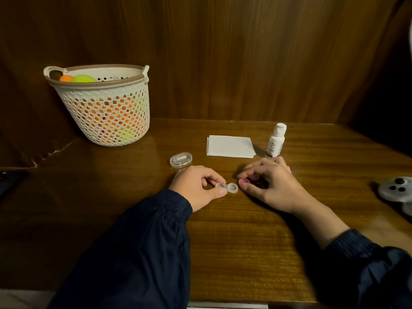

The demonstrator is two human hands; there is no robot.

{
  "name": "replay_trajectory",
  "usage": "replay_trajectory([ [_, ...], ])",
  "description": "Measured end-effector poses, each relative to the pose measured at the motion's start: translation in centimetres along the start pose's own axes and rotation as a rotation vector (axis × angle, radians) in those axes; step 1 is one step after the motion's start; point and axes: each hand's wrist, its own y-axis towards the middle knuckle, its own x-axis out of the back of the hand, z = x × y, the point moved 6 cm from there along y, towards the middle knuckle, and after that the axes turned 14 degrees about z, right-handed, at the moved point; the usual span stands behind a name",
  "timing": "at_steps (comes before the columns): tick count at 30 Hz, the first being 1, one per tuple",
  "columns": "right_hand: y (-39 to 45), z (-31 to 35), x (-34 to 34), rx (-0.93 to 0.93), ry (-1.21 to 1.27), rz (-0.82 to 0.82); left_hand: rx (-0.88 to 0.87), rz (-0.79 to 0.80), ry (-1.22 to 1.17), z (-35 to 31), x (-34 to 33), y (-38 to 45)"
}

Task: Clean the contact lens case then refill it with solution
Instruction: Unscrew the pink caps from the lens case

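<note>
Far left, against dark wood-panelled back wall (245, 52): white perforated plastic basket with brown rim (107, 112), two loop handles, leaning slightly left. Inside, an orange ball (66, 78) and a yellow-green ball (84, 78) at the top; more orange and green showing through the holes. Brown wood-grain tabletop (234, 241) underneath, glossy. Right edge: grey game controller with black buttons and stick (398, 190), partly cut off. Far left edge: dark flat object (10, 181), cannot tell what.
</note>
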Motion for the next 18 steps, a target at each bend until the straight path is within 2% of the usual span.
replay_trajectory([
  [7, -0.4, 0.2, -0.3, 0.077, 0.043, 0.026, -0.003, 0.005, 0.007, -0.1, 0.0, 0.0],
  [14, -0.4, 1.3, -0.3, 0.105, -0.007, -0.079, -0.029, -0.032, 0.021, -0.2, 0.2, -0.1],
  [18, -0.4, 1.6, -0.7, 0.105, 0.01, -0.059, -0.04, -0.035, 0.018, -0.1, 0.3, -0.2],
])
